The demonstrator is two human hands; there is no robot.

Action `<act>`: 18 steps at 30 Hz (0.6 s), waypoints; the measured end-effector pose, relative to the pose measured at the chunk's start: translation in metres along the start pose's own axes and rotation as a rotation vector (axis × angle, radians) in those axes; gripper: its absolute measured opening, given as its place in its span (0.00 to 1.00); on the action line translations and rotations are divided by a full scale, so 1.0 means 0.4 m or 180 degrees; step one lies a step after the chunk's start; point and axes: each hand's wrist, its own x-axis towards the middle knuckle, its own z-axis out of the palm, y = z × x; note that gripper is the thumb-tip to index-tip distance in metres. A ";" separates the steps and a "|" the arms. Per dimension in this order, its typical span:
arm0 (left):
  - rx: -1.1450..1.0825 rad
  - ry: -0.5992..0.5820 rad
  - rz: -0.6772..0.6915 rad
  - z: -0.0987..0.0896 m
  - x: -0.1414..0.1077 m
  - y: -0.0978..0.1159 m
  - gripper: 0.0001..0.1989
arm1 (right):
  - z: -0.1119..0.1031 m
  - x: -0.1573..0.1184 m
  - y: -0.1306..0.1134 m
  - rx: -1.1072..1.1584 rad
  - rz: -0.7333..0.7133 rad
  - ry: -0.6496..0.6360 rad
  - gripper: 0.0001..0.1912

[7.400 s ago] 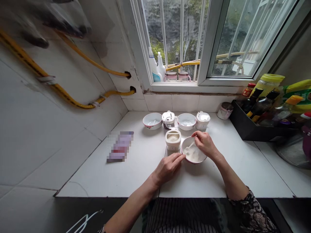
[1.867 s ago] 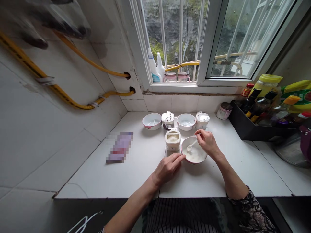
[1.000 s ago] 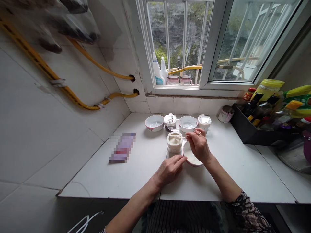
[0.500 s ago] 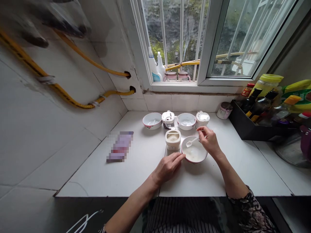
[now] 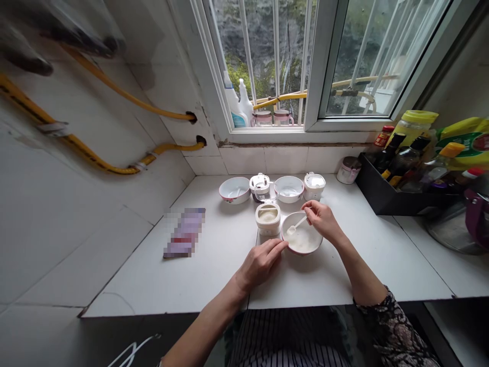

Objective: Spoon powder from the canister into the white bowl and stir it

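No text is legible, even on the green-labelled yellow bag [image 5: 468, 140].

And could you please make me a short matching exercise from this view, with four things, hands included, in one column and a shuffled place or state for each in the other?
Things:
1. left hand
2. spoon
3. black box
4. open tub

Places and states:
A. filled with bottles
B. beside the near bowl, with pale contents
C. fingertips at the near bowl's rim
D. held in the right hand

Pairs: 1-C, 2-D, 3-A, 4-B.
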 end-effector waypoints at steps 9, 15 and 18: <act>0.0002 0.0047 0.0042 -0.002 0.003 0.001 0.16 | -0.004 0.003 0.001 -0.0004 0.0056 0.0087 0.10; 0.0038 0.0032 0.0054 -0.002 0.003 0.001 0.16 | 0.008 0.001 0.002 -0.0502 -0.0355 0.0101 0.09; 0.0042 0.0029 0.0059 -0.003 0.004 0.001 0.16 | 0.020 -0.006 -0.002 -0.0739 -0.0702 0.0008 0.08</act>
